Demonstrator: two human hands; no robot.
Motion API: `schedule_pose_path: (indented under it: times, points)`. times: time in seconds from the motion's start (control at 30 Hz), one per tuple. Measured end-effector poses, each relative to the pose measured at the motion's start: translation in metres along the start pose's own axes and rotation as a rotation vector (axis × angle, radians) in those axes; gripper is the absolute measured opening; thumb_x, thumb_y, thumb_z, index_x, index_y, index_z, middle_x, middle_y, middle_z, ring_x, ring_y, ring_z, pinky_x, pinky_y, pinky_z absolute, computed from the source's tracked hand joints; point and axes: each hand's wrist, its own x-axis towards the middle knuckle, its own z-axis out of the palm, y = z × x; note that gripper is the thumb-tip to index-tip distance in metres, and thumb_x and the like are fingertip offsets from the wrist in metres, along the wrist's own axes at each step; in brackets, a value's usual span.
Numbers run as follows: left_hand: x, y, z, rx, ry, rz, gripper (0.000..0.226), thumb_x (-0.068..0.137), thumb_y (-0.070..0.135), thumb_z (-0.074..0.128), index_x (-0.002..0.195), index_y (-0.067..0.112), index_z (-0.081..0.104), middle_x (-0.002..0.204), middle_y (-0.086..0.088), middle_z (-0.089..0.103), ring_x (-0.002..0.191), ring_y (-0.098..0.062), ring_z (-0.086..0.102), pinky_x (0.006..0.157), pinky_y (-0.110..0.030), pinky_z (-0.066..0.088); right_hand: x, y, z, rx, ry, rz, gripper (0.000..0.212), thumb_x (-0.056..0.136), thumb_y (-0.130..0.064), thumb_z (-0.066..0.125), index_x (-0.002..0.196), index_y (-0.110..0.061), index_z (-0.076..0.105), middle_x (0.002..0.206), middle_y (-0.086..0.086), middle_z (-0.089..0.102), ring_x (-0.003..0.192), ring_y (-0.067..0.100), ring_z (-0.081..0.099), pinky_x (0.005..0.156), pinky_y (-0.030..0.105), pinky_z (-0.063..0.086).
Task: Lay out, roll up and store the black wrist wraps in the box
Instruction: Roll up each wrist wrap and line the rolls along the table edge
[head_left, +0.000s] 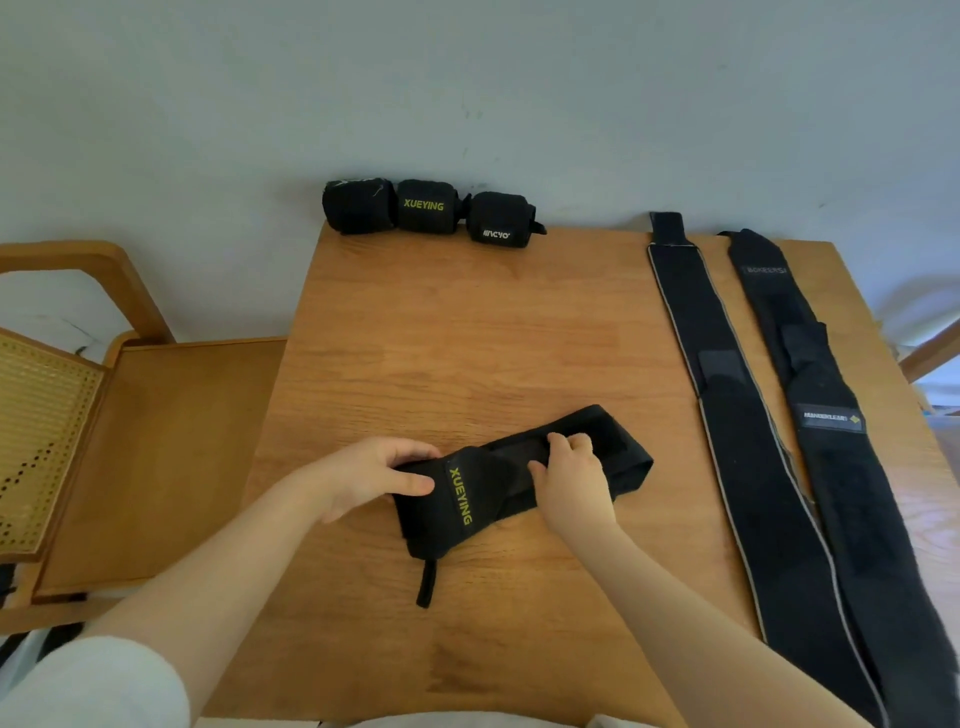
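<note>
Wooden tabletop (519, 322) seen from above, far edge against a pale wall (467, 78).

Both hands work on one black wrist wrap (493, 488) lying near the middle of the tabletop, toward the near edge. It is partly unrolled and lies slantwise, its right end raised toward the far right. Yellow-green "XUEYING" lettering runs along its left part. A thin black loop (426, 584) trails from its lower left end toward the near edge.

Left hand (371, 475): grips the left end of the wrap, thumb on top beside the lettering, fingers curled over the far side.

Right hand (574, 478): fingers curled onto the middle of the wrap, pinching a fold of the fabric at its upper edge. Exactly how much it holds is hard to tell.

Along the far edge, three rolled wraps (428, 210) sit in a row, touching one another and against the wall. The middle one shows "XUEYING"; the right one has white lettering I cannot read clearly.

On the right side of the tabletop, two long wraps lie flat and unrolled, side by side, running from the far edge to the near right corner. The left strip (743, 441) has a pale trim along its edges. The right strip (841, 467) carries a small label partway down and overlaps the left one near the near edge.

A wooden chair (130, 441) with a woven cane panel stands just beside the tabletop's left edge.
</note>
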Motion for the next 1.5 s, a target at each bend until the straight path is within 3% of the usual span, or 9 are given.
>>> schedule_pose_path:
  times: [0.4,0.53,0.7,0.8,1.0,1.23,1.33,1.4,1.5]
  points:
    - [0.002,-0.005,0.001,0.011,-0.097,0.062,0.036,0.085,0.002,0.065,0.111,0.027,0.065,0.118,0.010,0.063,0.112,-0.004,0.054,0.089,-0.018,0.038,0.021,-0.013,0.000,0.005,-0.111,0.200,0.024,0.092,-0.031,0.058,0.109,-0.013,0.061,0.101,0.008,0.065,0.102,0.030,0.057,0.085,0.044,0.052]
    - [-0.004,-0.012,0.001,-0.036,-0.052,0.077,0.036,0.085,0.002,0.064,0.108,0.030,0.064,0.117,0.012,0.063,0.112,-0.002,0.053,0.094,-0.021,0.038,0.021,-0.009,-0.012,0.241,-0.206,0.205,0.029,0.099,-0.025,0.047,0.119,-0.007,0.056,0.099,0.007,0.060,0.085,0.019,0.054,0.064,0.027,0.044]
    - [-0.009,-0.017,0.007,-0.088,0.020,0.111,0.034,0.084,0.002,0.065,0.107,0.028,0.065,0.116,0.010,0.064,0.112,-0.006,0.055,0.097,-0.024,0.040,0.017,0.001,-0.028,0.621,-0.399,0.340,0.044,0.100,-0.028,0.045,0.142,-0.016,0.040,0.138,0.007,0.047,0.126,0.026,0.043,0.107,0.040,0.035]
    - [-0.012,-0.020,0.008,-0.077,0.024,0.123,0.033,0.085,0.002,0.065,0.108,0.025,0.066,0.114,0.009,0.066,0.110,-0.007,0.057,0.089,-0.019,0.041,0.011,0.012,-0.033,0.893,-0.568,0.328,0.038,0.098,-0.024,0.048,0.135,-0.017,0.049,0.140,0.004,0.047,0.133,0.022,0.037,0.115,0.038,0.022]
    - [-0.022,-0.028,0.013,-0.013,0.023,0.122,0.036,0.084,0.004,0.066,0.112,0.026,0.062,0.118,0.012,0.062,0.113,-0.002,0.054,0.093,-0.018,0.041,0.000,0.008,-0.029,0.941,-0.529,0.236,0.015,0.098,-0.018,0.048,0.094,-0.018,0.061,0.105,0.006,0.062,0.102,0.022,0.053,0.087,0.033,0.038]
    - [-0.032,-0.039,0.022,0.014,-0.034,0.107,0.038,0.087,0.004,0.064,0.113,0.032,0.060,0.119,0.014,0.062,0.113,0.000,0.053,0.093,-0.018,0.041,-0.015,-0.004,-0.016,0.706,-0.335,0.209,0.021,0.101,-0.027,0.042,0.115,-0.017,0.055,0.104,0.004,0.058,0.083,0.013,0.050,0.064,0.024,0.037]
    - [-0.035,-0.042,0.024,0.033,-0.070,0.110,0.039,0.087,0.005,0.063,0.111,0.037,0.059,0.116,0.018,0.061,0.110,0.003,0.053,0.087,-0.014,0.041,-0.022,-0.004,-0.010,0.519,-0.318,0.133,0.020,0.101,-0.031,0.039,0.114,-0.021,0.051,0.106,0.003,0.055,0.101,0.021,0.052,0.086,0.035,0.045]
    - [-0.036,-0.043,0.026,0.031,-0.067,0.120,0.038,0.088,0.006,0.063,0.111,0.035,0.058,0.114,0.020,0.060,0.106,0.007,0.051,0.082,-0.010,0.040,-0.028,-0.006,-0.006,0.437,-0.327,0.116,0.015,0.102,-0.032,0.036,0.109,-0.025,0.048,0.105,0.002,0.054,0.124,0.032,0.041,0.108,0.048,0.031]
    - [-0.036,-0.049,0.027,0.012,-0.051,0.128,0.035,0.089,0.007,0.062,0.112,0.033,0.058,0.114,0.017,0.061,0.106,0.004,0.052,0.084,-0.012,0.040,-0.039,-0.019,-0.006,0.355,-0.345,0.109,0.026,0.104,-0.026,0.029,0.120,-0.016,0.047,0.113,0.010,0.057,0.125,0.033,0.040,0.117,0.047,0.014]
